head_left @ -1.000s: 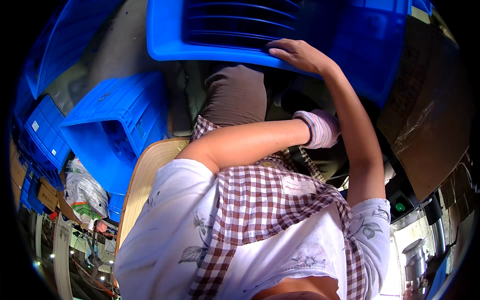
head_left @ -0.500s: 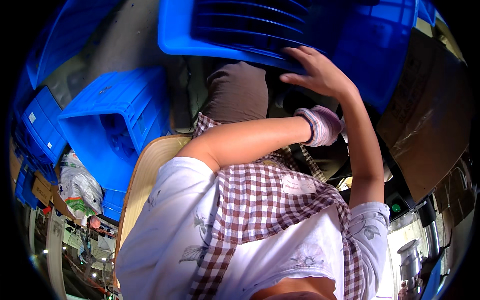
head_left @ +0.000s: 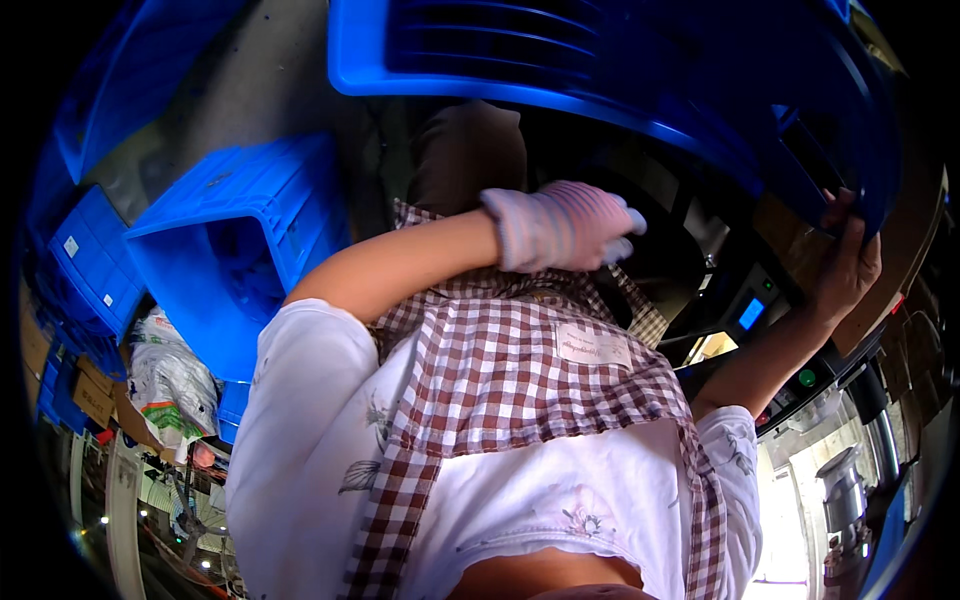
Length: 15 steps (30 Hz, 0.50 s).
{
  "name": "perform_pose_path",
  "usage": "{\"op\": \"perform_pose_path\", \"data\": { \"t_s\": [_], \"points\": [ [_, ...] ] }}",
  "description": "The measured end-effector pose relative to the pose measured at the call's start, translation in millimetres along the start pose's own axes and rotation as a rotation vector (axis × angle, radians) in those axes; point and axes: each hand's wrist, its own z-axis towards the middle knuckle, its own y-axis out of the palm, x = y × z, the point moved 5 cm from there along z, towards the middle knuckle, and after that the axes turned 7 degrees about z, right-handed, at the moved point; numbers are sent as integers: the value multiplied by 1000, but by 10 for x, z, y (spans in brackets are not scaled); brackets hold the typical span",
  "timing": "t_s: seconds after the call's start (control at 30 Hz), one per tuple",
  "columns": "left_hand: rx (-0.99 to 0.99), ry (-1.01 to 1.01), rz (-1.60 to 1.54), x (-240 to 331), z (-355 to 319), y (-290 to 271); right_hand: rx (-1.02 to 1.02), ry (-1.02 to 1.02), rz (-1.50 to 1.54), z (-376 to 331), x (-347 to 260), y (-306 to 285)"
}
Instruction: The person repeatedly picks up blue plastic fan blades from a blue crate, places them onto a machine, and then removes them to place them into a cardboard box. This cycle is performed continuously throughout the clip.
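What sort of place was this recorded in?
Probably a workshop or factory floor: blue bins all around, cardboard boxes, and equipment with a small lit screen.

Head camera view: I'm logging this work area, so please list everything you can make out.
Large bin: 1, blue, top
Open crate: 1, blue, left
Other containers: at least 3, blue, left
Sack: 1, white with green and orange, lower left
Cardboard: several pieces, brown, both sides
Display: 1, lit blue, right
Button: 1, green, lower right
Metal cylinder: 1, silver, lower right
Small clutter: uncountable, mixed, lower left
Apron: 1, brown-and-white check, centre
Shirt: 1, white floral, bottom
Left hand: 1, striped glove, centre
Right hand: 1, bare, at large bin's right edge
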Motion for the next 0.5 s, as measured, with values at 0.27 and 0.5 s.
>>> {"op": "perform_pose_path", "data": {
  "t_s": [0.27,0.5],
  "points": [
    [421,-122,-259,-443,-398,-440,275,64,275,-154,350,-135],
    [886,-237,-804,-766,-138,-724,158,349,1002,-248,752,63]
  ]
}}
